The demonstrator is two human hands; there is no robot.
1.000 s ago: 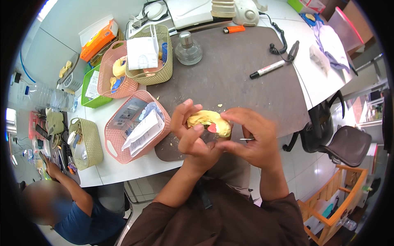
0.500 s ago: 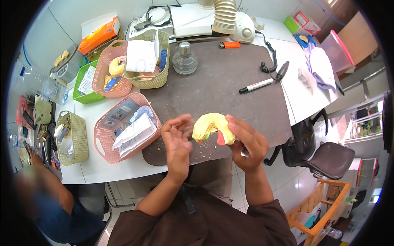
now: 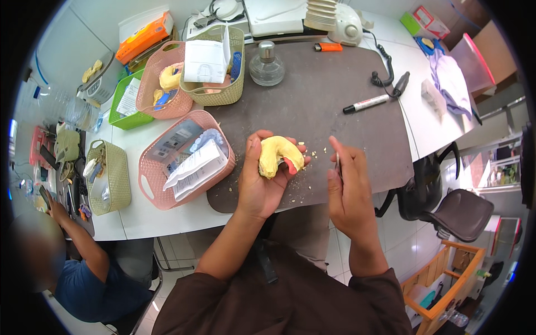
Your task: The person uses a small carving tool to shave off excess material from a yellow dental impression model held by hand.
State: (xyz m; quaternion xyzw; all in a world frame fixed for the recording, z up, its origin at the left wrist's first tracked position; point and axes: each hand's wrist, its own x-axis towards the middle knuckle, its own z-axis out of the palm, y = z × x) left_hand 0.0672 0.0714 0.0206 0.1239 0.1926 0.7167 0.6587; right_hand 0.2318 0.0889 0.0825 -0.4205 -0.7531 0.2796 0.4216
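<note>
My left hand (image 3: 261, 181) holds a yellow plaster dental cast (image 3: 281, 152), shaped like a horseshoe, over the dark mat. A pink-red piece (image 3: 290, 165) sticks out at the cast's right end. Apart from it on the right, my right hand (image 3: 353, 187) is closed, thumb against fingers, on a thin metal tool (image 3: 337, 163). Most of the tool is hidden by the fingers, so its exact kind does not show. Small yellow crumbs (image 3: 314, 152) are scattered on the mat between and below the hands.
A pink basket (image 3: 146, 184) with papers stands left of my hands; several more baskets sit behind it. On the dark mat (image 3: 318, 78) are a glass spirit burner (image 3: 267, 67), an orange lighter (image 3: 328, 47) and a marker (image 3: 365, 104). A co-worker (image 3: 95, 279) sits at far left.
The cast has passed from my right hand into my left. My right hand has drawn away to the right with the metal tool. The whole view has shifted slightly.
</note>
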